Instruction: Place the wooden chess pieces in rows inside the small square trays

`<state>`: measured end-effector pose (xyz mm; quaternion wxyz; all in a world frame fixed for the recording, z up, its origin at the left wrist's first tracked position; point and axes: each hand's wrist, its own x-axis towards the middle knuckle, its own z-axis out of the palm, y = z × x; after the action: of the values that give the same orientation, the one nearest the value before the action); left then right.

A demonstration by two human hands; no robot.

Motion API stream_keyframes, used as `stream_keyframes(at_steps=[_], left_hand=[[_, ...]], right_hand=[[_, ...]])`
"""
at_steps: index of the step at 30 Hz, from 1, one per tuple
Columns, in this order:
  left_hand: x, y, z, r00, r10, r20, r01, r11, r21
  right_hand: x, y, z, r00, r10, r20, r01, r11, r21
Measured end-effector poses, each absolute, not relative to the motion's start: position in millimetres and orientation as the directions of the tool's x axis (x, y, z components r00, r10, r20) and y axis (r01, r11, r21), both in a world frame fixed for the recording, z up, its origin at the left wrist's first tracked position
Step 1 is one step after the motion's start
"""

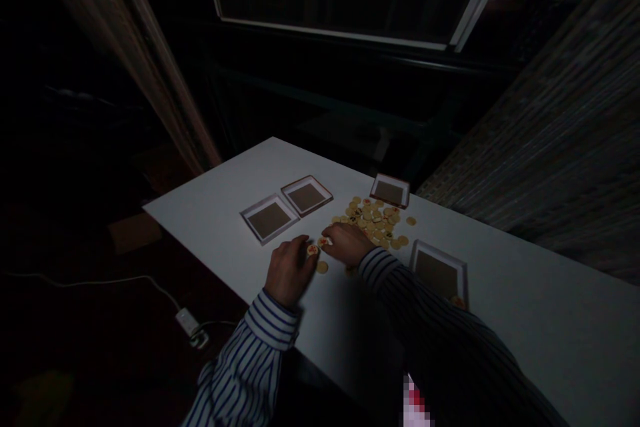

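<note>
Red-marked round piece (pixel 313 250) at left hand (pixel 287 272) faces the camera.

Long white sleeves (pixel 244 365), blue-striped

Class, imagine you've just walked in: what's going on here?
A person has both hands over a white table. The left hand has one red-marked round piece at its fingertips; the right hand is on a second red-marked piece beside it. A pile of pieces lies spread beyond the right hand. Two shallow boxes sit beyond the left hand, a third box behind the pile, and a fourth box beside the right sleeve.
</note>
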<state>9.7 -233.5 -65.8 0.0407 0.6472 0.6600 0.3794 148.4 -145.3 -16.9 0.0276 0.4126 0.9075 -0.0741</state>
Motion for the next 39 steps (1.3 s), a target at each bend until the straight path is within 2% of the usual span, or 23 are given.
stream_keyframes(at_steps=[8, 18, 24, 29, 39], left_hand=[[13.8, -233.0, -58.9, -0.166, 0.866, 0.472, 0.8, -0.161, 0.578], [36.5, -232.7, -48.3, -0.142, 0.834, 0.533, 0.75, -0.261, 0.608], [61.4, -234.9, -42.2, -0.067, 0.827, 0.558, 0.721, -0.346, 0.6], [81.2, -236.8, -40.4, -0.003, 0.821, 0.57, 0.697, -0.407, 0.59], [109.1, -235.2, -42.2, 0.064, 0.81, 0.583, 0.639, -0.482, 0.599]], right_hand=[[172.4, -146.7, 10.4, -0.614, 0.788, 0.039, 0.769, 0.609, -0.196], [211.3, -160.6, 29.5, -0.54, 0.831, 0.133, 0.733, 0.542, -0.411], [234.5, -173.3, 19.5, -0.478, 0.875, 0.079, 0.661, 0.417, -0.624], [252.2, -184.3, 10.8, -0.465, 0.885, 0.009, 0.521, 0.282, -0.806], [276.9, -194.5, 0.1, -0.419, 0.904, -0.082, 0.302, 0.054, -0.952]])
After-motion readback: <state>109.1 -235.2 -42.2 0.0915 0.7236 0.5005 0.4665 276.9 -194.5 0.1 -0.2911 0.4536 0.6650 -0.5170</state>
